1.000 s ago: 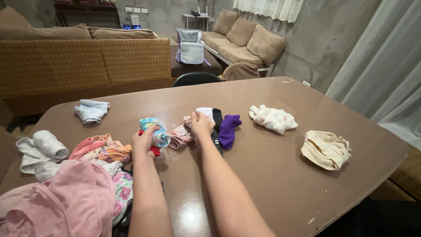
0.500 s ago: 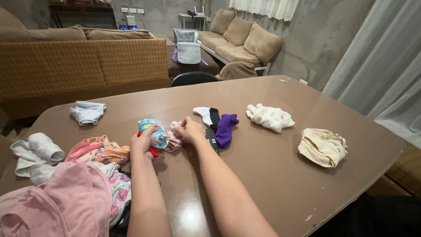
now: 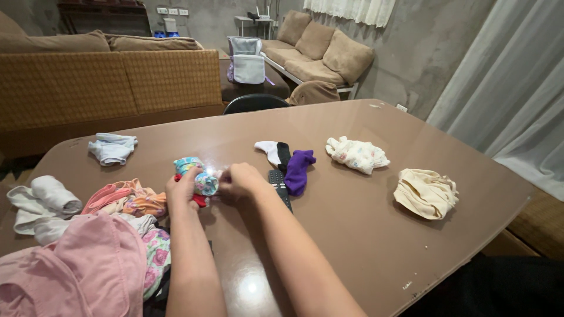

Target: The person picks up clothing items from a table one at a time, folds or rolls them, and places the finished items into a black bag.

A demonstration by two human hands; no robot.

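1. Left hand (image 3: 183,189) is closing its grip around a small rolled bundle of pale blue patterned cloth (image 3: 200,176), holding it just above the brown surface (image 3: 352,235); a bit of red cloth (image 3: 198,201) is showing beneath the fingers.
2. Right hand (image 3: 239,181) is now meeting the bundle from the other side, its grip pinched together on the pale end of the roll. A second ago it was reaching further out, over the socks; half a second ago it was already drawing back with a pale pink piece, and that piece is no longer lying by itself on the surface.
3. Reading: both hands are now working the same roll, so the piece brought in appears to be getting joined to or tucked into the bundle.
4. Bundle is sitting between the two hands, near the middle of the surface, just left of a black remote control (image 3: 279,185).
5. Beyond the remote: a white sock (image 3: 269,150), a black sock (image 3: 284,154) and a purple sock (image 3: 299,170), lying side by side and touching.
6. Further right, well apart: a white printed garment (image 3: 356,155) and a cream garment (image 3: 425,192).
7. Left side: a light blue folded piece (image 3: 111,148), a white roll (image 3: 54,196), and a heap of pink and floral clothes (image 3: 88,258) beside the left forearm.
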